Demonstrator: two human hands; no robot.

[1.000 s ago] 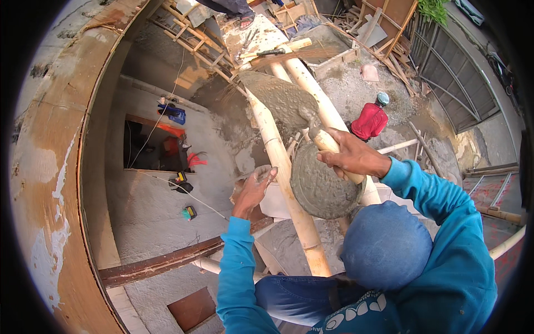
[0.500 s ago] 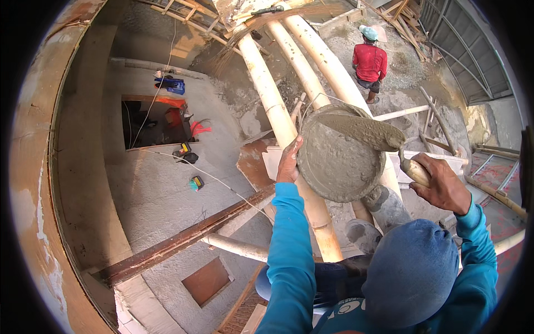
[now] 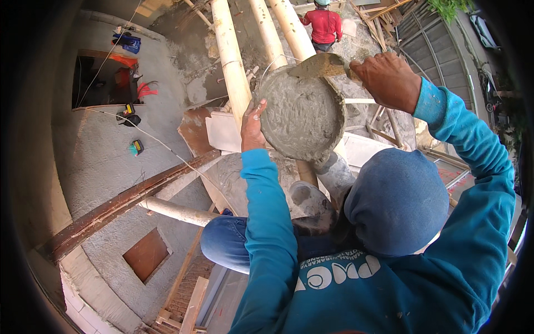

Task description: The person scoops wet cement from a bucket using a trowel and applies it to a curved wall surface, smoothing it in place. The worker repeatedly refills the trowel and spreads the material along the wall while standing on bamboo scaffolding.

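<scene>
A round bucket of wet grey mortar (image 3: 303, 119) is tilted open toward me among pale bamboo poles. My left hand (image 3: 253, 129) grips its left rim, with the thumb up and the fingers partly hidden by the wall. My right hand (image 3: 387, 82) is closed around the handle of a trowel (image 3: 318, 65), and the fist hides most of that handle. The mortar-coated blade lies across the bucket's far rim. Mortar smears show on my left fingers and the right cuff.
Thick bamboo poles (image 3: 231, 55) run away from me. Below are a concrete surface (image 3: 161, 72) with a dark square opening (image 3: 94, 80), a rusty beam (image 3: 128, 209) and a thin cord (image 3: 150, 133). A person in red (image 3: 325, 25) is farther off, near scrap wood (image 3: 381, 22).
My right hand has swung up and away from me, carrying the trowel from across the mortar to the bucket's far rim. My left hand keeps its hold. The whole view has shifted.
</scene>
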